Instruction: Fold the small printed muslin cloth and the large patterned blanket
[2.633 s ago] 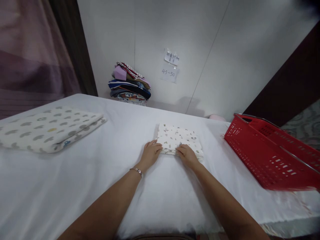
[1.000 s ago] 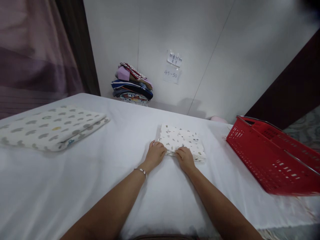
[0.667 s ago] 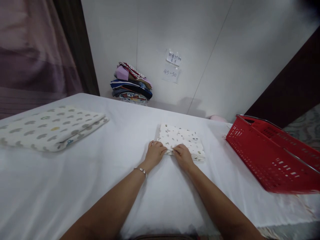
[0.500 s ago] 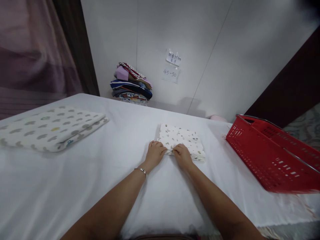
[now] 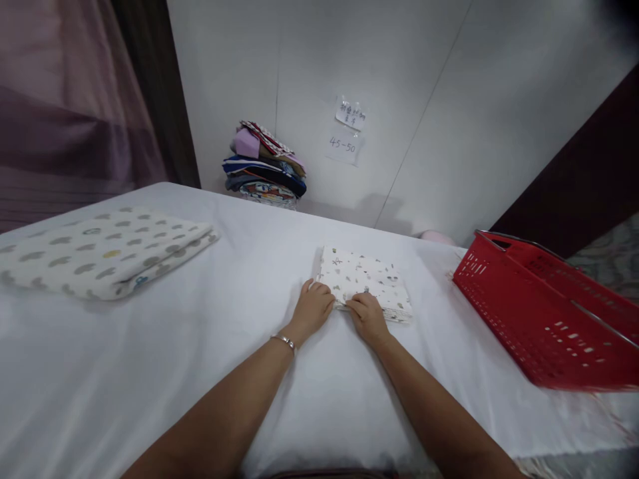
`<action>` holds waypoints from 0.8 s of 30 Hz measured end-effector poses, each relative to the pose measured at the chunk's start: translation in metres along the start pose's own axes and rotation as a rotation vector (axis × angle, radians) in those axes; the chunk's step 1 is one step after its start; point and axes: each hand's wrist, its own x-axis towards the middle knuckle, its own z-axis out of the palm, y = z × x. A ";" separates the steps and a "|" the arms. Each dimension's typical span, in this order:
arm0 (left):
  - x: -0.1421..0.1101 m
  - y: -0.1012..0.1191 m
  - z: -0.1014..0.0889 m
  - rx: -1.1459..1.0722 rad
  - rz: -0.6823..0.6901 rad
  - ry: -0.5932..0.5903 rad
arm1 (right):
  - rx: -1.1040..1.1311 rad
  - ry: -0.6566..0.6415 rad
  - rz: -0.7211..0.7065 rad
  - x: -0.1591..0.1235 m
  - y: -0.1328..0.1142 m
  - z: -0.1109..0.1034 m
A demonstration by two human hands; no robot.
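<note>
Gripping: the right hand (image 5: 368, 318) has its fingers closed on the near edge of the small folded cloth (image 5: 363, 278), with the thumb mostly hidden.
Left hand: the left hand (image 5: 313, 307) rests at the near left corner of the small folded cloth, fingers bent over it and touching; I cannot tell whether they pinch the layers or only press on them.
Small folded cloth: off-white with small scattered motifs, lying flat on the bench (image 5: 239, 332) in front of the person, its several layers showing along the near edge.
Bracelet: a silver-coloured bracelet (image 5: 284, 342) circles the left wrist.
Bench: covered in white fabric with soft creases.
Large folded cloth: the large folded cloth (image 5: 94, 251), cream with grey rounded shapes and a yellow one, lies flat at the left of the bench, well apart from the hands.
Basket: a red basket (image 5: 514, 313) with slotted sides and metal handles is at the right, partly cut off by the view.
Fabric stack: a stack of folded fabrics (image 5: 264, 169) in mixed colours stands beyond the far edge of the bench, near the pale wall (image 5: 424, 66).
Signs: two handwritten papers are on the wall, an upper sign (image 5: 350, 115) and a lower sign (image 5: 343, 145) reading "45-50".
Curtain: a pinkish-purple curtain (image 5: 70, 126) hangs at the far left.
</note>
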 end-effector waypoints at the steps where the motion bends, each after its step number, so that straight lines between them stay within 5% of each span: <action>1: 0.000 0.000 0.000 0.003 0.003 -0.006 | -0.008 -0.010 0.000 0.000 -0.001 -0.001; 13: 0.002 -0.007 0.000 -0.085 -0.048 -0.046 | 0.074 -0.069 0.031 -0.023 0.015 -0.027; 24: 0.002 -0.010 0.003 -0.153 -0.083 -0.040 | 0.042 -0.005 0.321 -0.065 0.065 -0.065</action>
